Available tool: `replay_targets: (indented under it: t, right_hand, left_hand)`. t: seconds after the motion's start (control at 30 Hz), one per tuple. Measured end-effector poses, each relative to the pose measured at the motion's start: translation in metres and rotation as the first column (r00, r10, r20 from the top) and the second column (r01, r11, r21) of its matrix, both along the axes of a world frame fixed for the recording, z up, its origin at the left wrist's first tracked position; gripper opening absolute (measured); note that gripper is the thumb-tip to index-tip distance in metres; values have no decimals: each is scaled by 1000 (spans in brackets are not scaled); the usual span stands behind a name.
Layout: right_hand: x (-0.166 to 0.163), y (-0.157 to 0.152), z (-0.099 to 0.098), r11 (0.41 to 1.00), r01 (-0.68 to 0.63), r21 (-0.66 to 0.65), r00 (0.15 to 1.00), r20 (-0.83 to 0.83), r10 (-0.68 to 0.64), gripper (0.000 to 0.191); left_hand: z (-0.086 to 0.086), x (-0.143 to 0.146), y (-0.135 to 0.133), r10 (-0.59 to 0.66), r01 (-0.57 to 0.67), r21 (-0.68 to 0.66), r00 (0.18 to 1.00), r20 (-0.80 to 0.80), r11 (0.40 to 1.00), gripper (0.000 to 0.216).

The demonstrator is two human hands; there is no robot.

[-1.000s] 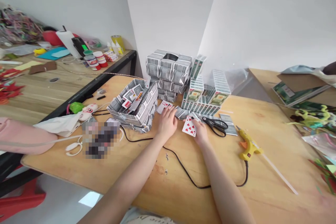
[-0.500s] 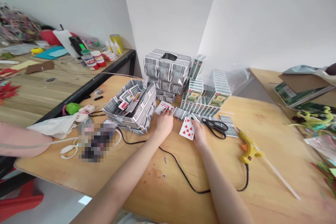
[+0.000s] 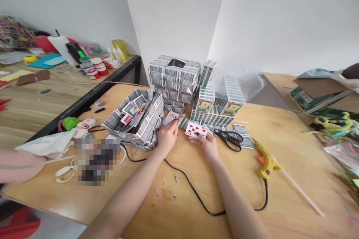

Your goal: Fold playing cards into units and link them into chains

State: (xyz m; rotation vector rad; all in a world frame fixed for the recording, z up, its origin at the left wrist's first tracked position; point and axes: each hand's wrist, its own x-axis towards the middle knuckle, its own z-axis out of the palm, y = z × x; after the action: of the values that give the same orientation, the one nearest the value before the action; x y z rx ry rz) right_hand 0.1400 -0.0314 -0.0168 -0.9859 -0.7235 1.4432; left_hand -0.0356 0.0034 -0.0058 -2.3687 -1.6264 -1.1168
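Observation:
My right hand [image 3: 209, 145] grips a seven of hearts playing card [image 3: 195, 130], face up, thumb on top and fingers beneath. Just left of it, my left hand [image 3: 167, 134] is closed low over the table, its fingers pointing away from me; what they hold, if anything, is hidden. Beyond those fingertips lies a red-pipped playing card [image 3: 169, 117]. Patterned card backs [image 3: 183, 123] lie in a row between the hands. Black-handled scissors [image 3: 232, 140] rest right of my right hand. Close by my left hand stands a basket made of folded cards [image 3: 153, 124], with loose cards inside.
A box-like stack of folded cards [image 3: 175, 71] and green card boxes [image 3: 232, 108] stand at the back. A yellow glue gun [image 3: 266, 162] lies right, its black cord [image 3: 193, 185] crossing the table in front of me. Another person's arm [image 3: 19, 166] enters at left.
My right hand has turned the seven of hearts from upright to nearly level and moved it left. My left hand has drawn back from the card under its fingers. The view has shifted slightly.

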Motion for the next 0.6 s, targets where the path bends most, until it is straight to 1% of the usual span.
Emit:
replay_targets:
  t: [0.07,0.13,0.2,0.27,0.33,0.4,0.47,0.5,0.57,0.6]
  right_hand:
    - [-2,0,0,999,-39,5,999,-26,39,31]
    - [-5,-1,1,996,-86,14,994,-62,87,34]
    - [-7,-2,3,992,-119,29,988,-98,121,36]
    - [-9,-3,6,992,-123,30,986,-110,126,35]
    - [-9,-4,8,994,-110,30,989,-92,112,33]
    - [-8,-4,8,994,-100,34,993,-61,102,30]
    - [-8,-3,7,994,-103,46,993,-45,106,29]
    - [-8,-3,6,993,-108,55,993,-46,110,28]
    - [-9,-2,3,992,-105,76,993,-50,109,26]
    - [-9,-1,1,991,-99,85,994,-47,103,26]
  left_hand:
    - [1,5,-7,-93,91,58,995,25,994,33]
    - [4,13,-14,-150,150,51,989,10,987,34]
    - [9,20,-22,-215,215,1,976,-19,977,33]
    - [14,26,-27,-278,275,-66,960,-31,959,34]
    - [19,30,-32,-334,331,-117,942,-6,936,38]
    - [22,30,-34,-364,366,-144,930,42,919,40]
    - [23,27,-33,-372,386,-150,921,115,910,39]
    - [22,25,-32,-354,379,-150,920,166,913,38]
    - [19,21,-27,-278,339,-160,908,314,927,40]
    - [17,20,-24,-215,310,-174,883,418,935,42]
